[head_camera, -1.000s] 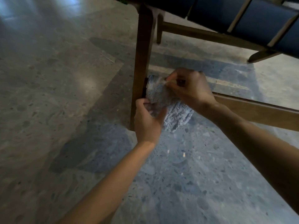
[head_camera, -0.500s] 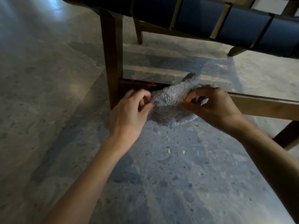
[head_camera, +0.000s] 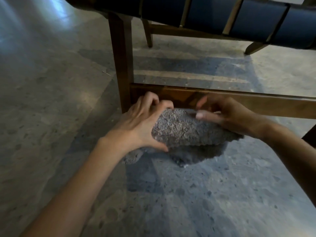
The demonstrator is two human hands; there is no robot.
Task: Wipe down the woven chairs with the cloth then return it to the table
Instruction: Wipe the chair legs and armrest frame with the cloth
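So the cloth (head_camera: 184,129) is a grey fluffy thing bunched into a fat roll. It sits low down, right in front of the chair's bottom rail (head_camera: 256,104) and just off the floor (head_camera: 51,117). Its long axis runs left to right, pretty much parallel to that rail, and a loose flap hangs down underneath. We honestly can't tell if the top edge is pressing on the wood or sitting just shy of it.

It's slung between both hands, one at each end. The left hand (head_camera: 142,124) grips the left end beside the chair leg (head_camera: 123,65), thumb hooked under the roll and fingers curled over the top. The right hand (head_camera: 227,115) has the right end, palm over the cloth and fingers bent in toward the rail. It's a bit blurry, but it reads to us as holding on, not just resting.

Both forearms come in low from the near side and angle toward each other. Neither hand is really nearer, since they bracket the cloth evenly.

We'd guess the job is mid-wipe on the frame. The unwiped rail stretches off to the right, so the right hand would lead any slide that way. The woven seat (head_camera: 256,16) is overhead, and there's no table in view.
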